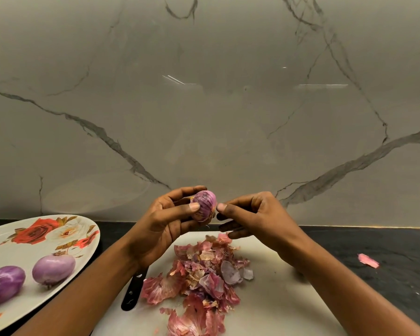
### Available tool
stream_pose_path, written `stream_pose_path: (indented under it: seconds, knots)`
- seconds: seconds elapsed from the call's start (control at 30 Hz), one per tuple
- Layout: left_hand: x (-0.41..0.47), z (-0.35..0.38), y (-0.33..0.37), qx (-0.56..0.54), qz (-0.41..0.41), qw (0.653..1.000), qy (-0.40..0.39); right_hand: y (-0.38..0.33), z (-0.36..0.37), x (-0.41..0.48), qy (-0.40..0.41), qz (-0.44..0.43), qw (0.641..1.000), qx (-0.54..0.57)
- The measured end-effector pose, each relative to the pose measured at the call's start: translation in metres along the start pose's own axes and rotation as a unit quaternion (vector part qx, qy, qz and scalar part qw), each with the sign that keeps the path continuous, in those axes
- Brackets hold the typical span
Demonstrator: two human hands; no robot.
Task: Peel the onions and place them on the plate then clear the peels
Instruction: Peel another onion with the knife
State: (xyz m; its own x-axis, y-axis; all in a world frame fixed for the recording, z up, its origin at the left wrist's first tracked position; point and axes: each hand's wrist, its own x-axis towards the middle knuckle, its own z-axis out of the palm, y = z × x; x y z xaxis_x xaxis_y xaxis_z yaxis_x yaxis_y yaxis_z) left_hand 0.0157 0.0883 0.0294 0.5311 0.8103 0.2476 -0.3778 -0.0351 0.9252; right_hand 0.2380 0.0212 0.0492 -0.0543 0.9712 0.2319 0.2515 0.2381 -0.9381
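Above the white board (277,299), left hand (165,221) grips a part-peeled onion (203,205), fingers curled round it; right hand (252,219) pinches its right end. Heap of peels (201,280) on the board below. Two peeled onions (54,269) lie on the flowered plate (15,248), left on the bench (386,238).

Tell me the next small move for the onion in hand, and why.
Probably pull the right hand away to strip the dry skin off the onion. The left hand grips the onion, mostly purple and bare, while the right thumb and finger pinch at its brownish end. Two peeled onions already lie on the plate, so this one likely follows.
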Motion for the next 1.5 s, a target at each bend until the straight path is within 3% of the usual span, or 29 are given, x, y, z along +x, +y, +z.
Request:
stream_pose_path:
  seconds: [0.23,0.57,0.67,0.87,1.2,1.5]
  knots:
    - [-0.004,0.001,0.001,0.024,-0.009,0.999,-0.022,0.002,-0.001,0.002,0.018,-0.053,0.998,-0.030]
    - [-0.005,0.001,0.004,-0.045,-0.019,0.997,-0.065,0.006,-0.006,0.005,0.085,-0.065,0.993,-0.047]
    - [-0.006,0.001,0.005,-0.071,-0.023,0.995,-0.071,0.005,-0.007,0.003,0.068,-0.059,0.995,-0.035]
    - [-0.003,0.000,0.001,-0.023,-0.020,0.999,-0.044,0.002,-0.004,0.000,0.023,-0.096,0.995,-0.032]
    - [-0.004,0.006,-0.001,0.058,-0.019,0.998,0.002,0.010,-0.001,-0.003,0.049,-0.217,0.956,-0.193]
    - [-0.003,0.004,-0.002,0.018,-0.014,0.999,-0.047,0.013,0.005,0.001,0.063,-0.178,0.967,-0.171]
